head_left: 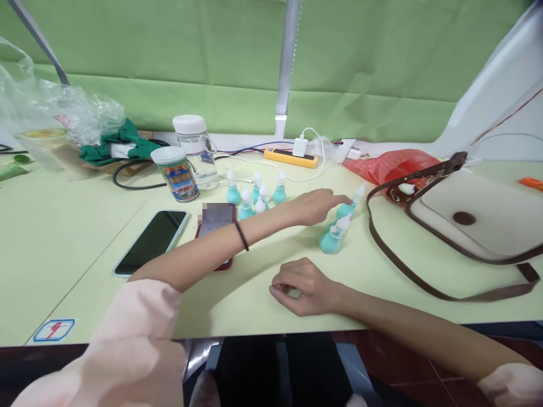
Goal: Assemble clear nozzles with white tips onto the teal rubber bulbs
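My left hand (316, 207) reaches across to the right, its index finger stretched out onto a teal bulb nasal aspirator (347, 211). I see no thumb wrapped round that bulb; the other fingers are mostly hidden. Close in front stand two more teal aspirators (330, 243) with whitish nozzles, partly overlapping. Resting on the table nearer me is my right hand (303, 287), fingers curled and thumb meeting them in a loose ring, with nothing visible inside. Beyond my left forearm several similar aspirators (233, 194) stand upright in a loose group.
Left of my forearm lie a dark-screened phone (151, 243) and a phone showing a timer (217, 217). Behind them stand a printed cup (178, 178) and a water bottle (206, 169). A yellow power strip (292, 158), red bag (390, 165) and strapped handbag (466, 215) are farther right.
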Action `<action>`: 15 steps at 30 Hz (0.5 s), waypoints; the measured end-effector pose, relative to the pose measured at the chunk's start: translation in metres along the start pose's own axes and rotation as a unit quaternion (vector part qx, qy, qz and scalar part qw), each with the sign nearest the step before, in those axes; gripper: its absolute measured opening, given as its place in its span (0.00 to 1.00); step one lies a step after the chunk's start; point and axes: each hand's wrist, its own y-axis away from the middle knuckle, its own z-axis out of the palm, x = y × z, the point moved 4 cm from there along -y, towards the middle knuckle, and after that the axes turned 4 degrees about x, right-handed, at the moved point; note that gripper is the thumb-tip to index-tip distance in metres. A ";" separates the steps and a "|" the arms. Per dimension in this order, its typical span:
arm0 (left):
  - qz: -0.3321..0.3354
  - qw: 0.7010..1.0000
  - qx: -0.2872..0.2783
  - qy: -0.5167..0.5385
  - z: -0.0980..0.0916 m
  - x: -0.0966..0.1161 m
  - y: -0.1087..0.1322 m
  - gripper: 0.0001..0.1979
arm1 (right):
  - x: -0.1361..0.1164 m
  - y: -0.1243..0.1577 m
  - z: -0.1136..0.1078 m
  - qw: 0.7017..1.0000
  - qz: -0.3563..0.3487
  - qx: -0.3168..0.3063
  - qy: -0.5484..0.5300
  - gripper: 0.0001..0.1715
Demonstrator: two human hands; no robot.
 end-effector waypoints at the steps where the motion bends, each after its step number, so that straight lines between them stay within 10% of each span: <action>1: 0.009 1.000 -0.027 0.010 0.003 -0.002 -0.005 0.24 | 0.000 0.000 0.000 1.000 -0.001 0.002 0.003 0.07; 10: 0.045 0.995 -0.059 0.069 0.009 -0.015 -0.010 0.11 | 0.011 0.003 0.002 0.999 0.043 0.019 0.010 0.07; 15: 0.005 0.987 0.151 0.054 -0.038 -0.012 -0.001 0.06 | 0.016 0.003 -0.001 0.996 0.074 0.046 0.025 0.07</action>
